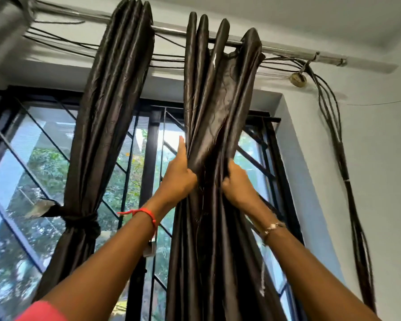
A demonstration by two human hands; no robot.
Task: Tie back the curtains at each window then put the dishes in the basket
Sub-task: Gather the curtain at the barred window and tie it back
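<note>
Two dark brown satin curtains hang from a metal rod (171, 30) over a barred window (28, 163). The left curtain (107, 107) is gathered and bound by a dark knotted tie (81, 222) at mid height. The right curtain (215, 93) hangs loose but is bunched together between my hands. My left hand (178, 177) grips its left side, with the index finger pointing up along the cloth. On the curtain's right side, my right hand (237, 184) clutches the folds. No dishes or basket are in view.
A bundle of black cables (334, 126) runs along the wall under the rod and drops down the right wall. The recessed window has black diagonal grille bars, with trees outside. A white ceiling is close above.
</note>
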